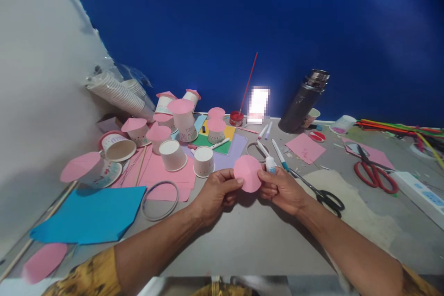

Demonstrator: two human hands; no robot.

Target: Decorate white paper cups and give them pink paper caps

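Observation:
A round pink paper disc (247,174) with a faint crease is held up over the table between my two hands. My left hand (222,189) pinches its left edge with thumb and fingers. On the opposite edge, my right hand (280,189) grips the disc the same way. A small white glue bottle (270,164) rises just behind the right hand's fingers; whether they also hold it, I cannot tell. Nearest beyond the left hand stand two upturned white paper cups, one small (204,162) and one larger (172,155).
Several paper cups with pink paper tops (187,122) crowd the left. Blue paper (90,212) and a tape ring (160,200) lie nearer. Black scissors (326,196), red-handled scissors (374,175), a dark flask (303,104) and a white power strip (419,194) occupy the right.

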